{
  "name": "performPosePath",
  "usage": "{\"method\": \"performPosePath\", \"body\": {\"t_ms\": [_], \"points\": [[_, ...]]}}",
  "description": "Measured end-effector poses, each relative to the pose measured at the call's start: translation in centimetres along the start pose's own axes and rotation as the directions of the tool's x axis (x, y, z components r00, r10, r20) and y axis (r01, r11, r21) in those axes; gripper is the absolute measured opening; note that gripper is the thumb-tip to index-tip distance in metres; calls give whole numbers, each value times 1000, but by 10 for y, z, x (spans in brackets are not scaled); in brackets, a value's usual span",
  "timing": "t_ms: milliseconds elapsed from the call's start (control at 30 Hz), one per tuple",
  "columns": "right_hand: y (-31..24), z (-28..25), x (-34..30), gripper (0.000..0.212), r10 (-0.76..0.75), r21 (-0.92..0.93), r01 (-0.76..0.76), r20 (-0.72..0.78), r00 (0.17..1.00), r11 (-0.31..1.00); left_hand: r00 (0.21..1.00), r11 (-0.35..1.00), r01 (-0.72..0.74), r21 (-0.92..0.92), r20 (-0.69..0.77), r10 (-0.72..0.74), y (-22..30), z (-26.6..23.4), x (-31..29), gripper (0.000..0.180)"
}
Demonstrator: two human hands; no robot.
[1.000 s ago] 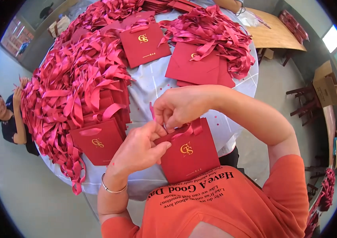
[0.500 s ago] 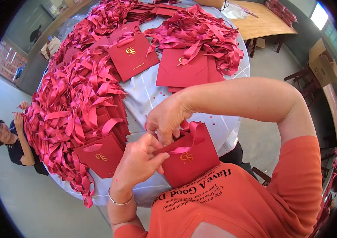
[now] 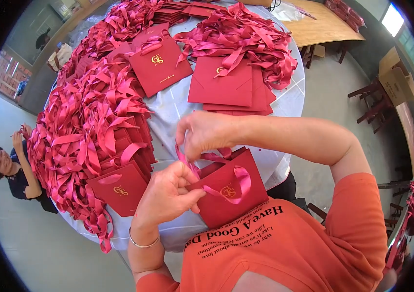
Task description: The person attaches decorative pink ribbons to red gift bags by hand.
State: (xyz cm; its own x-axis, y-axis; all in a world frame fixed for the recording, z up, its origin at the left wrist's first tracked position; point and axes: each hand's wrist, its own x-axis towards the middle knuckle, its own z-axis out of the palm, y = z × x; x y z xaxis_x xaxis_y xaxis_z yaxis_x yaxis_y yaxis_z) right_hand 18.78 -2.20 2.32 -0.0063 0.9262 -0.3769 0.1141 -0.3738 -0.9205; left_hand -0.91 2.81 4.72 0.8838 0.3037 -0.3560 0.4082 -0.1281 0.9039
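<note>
The red paper bag (image 3: 229, 194) stood tilted at the near edge of the round desk (image 3: 177, 112), its bottom braced against the person's orange shirt (image 3: 285, 243) so both hands could work at its mouth. The left hand (image 3: 168, 194) had its fingers closed on the bag's front upper corner, steadying it. The right hand (image 3: 204, 134) pinched the pink ribbon (image 3: 238, 182) above the opening, drawing it taut. Finished bags with ribbons lay in a heap (image 3: 90, 131) on the left, within easy reach; another person (image 3: 9, 168) crouched beyond the desk.

Stacked red bags (image 3: 119, 126), seated person (image 3: 9, 170)
</note>
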Motion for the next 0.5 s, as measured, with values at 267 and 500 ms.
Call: {"method": "performPosePath", "body": {"t_ms": [267,500], "points": [[13,-27,27,25,-483,-436,313,-364,796,844,999,995,-42,95,-2,42,1,1,1,21],[16,-24,-24,22,-691,-733,288,-328,644,616,961,924,-204,324,-114,252,-3,-3,-6,19]]}}
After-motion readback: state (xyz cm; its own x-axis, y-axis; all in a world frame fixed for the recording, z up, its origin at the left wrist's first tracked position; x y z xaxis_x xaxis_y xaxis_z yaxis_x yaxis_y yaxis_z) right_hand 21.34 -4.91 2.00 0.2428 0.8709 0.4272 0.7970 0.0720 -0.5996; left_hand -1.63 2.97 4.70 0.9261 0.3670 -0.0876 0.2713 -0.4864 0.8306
